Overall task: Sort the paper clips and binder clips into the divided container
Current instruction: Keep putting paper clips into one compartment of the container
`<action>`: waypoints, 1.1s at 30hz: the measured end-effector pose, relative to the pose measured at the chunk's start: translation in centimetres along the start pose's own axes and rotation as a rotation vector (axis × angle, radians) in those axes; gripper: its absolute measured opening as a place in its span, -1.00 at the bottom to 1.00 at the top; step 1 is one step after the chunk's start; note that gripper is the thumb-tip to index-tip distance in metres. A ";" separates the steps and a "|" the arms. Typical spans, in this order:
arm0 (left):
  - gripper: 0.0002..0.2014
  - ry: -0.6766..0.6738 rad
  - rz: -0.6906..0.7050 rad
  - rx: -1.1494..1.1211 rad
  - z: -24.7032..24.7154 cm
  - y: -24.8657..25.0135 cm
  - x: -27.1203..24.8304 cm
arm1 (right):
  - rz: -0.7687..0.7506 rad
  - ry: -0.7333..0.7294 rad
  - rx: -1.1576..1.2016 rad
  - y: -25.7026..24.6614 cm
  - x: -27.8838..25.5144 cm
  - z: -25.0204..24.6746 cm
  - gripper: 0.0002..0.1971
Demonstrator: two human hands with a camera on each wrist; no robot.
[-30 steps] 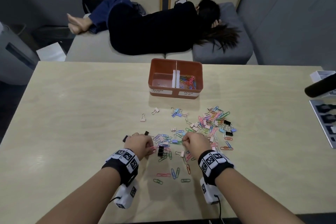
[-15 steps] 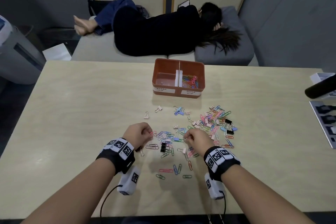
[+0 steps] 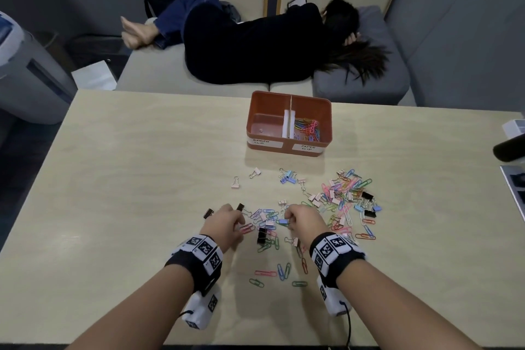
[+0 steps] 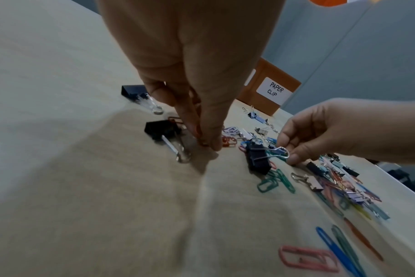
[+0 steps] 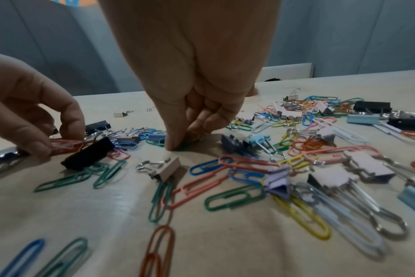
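Note:
An orange divided container (image 3: 289, 148) stands at the table's far middle. Its right compartment, labelled PAPER CLIP (image 4: 275, 90), holds several coloured paper clips (image 3: 308, 128); the left one looks almost bare. A scatter of paper clips and binder clips (image 3: 341, 202) lies in front of it. My left hand (image 3: 240, 226) pinches a red paper clip (image 4: 203, 139) on the table beside a black binder clip (image 4: 163, 129). My right hand (image 5: 180, 144) pinches a green paper clip (image 5: 185, 147) against the table. Another black binder clip (image 3: 262, 236) lies between the hands.
Loose paper clips (image 3: 284, 271) lie near the front edge between my wrists. A person (image 3: 255, 45) lies on a sofa beyond the table. A grey appliance (image 3: 25, 74) stands at the left, and a black object (image 3: 508, 148) juts in at the right edge.
Both hands stay over the near side of the pile. The left hand lifted briefly, then came back down and its fingertips closed on the red clip.

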State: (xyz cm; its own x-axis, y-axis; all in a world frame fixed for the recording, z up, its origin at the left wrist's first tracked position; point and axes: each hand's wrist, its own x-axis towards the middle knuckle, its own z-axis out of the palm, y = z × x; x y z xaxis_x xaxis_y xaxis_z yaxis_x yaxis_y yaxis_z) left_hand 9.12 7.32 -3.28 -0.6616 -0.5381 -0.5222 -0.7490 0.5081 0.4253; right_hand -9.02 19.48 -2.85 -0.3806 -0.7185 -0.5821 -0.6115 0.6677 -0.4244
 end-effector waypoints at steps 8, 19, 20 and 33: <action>-0.95 -0.075 0.036 0.210 -1.0 1.6 1.0 | 0.086 0.050 0.016 0.4 -0.5 0.6 -0.83; -0.93 -0.124 0.098 0.230 -1.4 1.7 1.2 | 0.081 0.019 0.061 0.7 -2.4 -0.1 -0.79; -0.91 -0.127 0.101 0.223 -1.4 1.7 1.3 | 0.088 -0.011 0.054 0.9 -2.5 -0.3 -0.77; -0.93 -0.104 0.085 0.020 -3.3 1.0 2.1 | -0.016 0.102 0.125 1.7 -1.8 -4.2 -0.81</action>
State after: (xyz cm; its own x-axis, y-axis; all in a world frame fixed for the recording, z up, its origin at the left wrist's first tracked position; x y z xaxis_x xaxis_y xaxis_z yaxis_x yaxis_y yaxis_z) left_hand 6.85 4.47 -1.51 -0.7145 -0.4206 -0.5591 -0.6888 0.5631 0.4566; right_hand -12.29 21.07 0.36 -0.4435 -0.7411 -0.5040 -0.5295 0.6704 -0.5198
